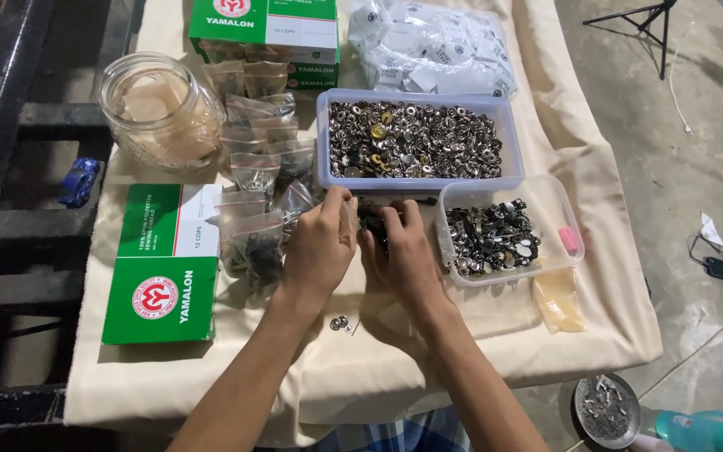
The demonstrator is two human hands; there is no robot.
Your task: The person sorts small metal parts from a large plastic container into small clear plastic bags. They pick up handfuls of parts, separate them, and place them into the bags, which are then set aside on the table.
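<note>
Setting: Cream cloth-covered desk (361, 368) on a grey concrete floor, seen from above.
Left hand: left hand (320, 251) at mid-frame, grip closed on the upper edge of a small clear plastic zip bag (346, 219) that stands between both hands.
Right hand: right hand (403, 255) just right of the left, fingers curled; grip closed on a small cluster of dark metal fasteners (371, 222) at the bag's mouth.
Key relation: bag and fasteners lie between the two hands, touching both; the fasteners sit just right of the bag's opening, so the right hand is nearer them. The bag's long axis cannot be told.
Right of hands: clear plastic tub of dark and silver clips (495, 238), close to the right hand.
Above hands: lilac-tinted rectangular tub of silver metal snap buttons (416, 138).
Left of hands: pile of filled small clear bags (257, 167), a green and white cardboard box (161, 264), a glass jar (161, 109).
Below hands: two loose silver snap buttons (340, 323) on the cloth.
</note>
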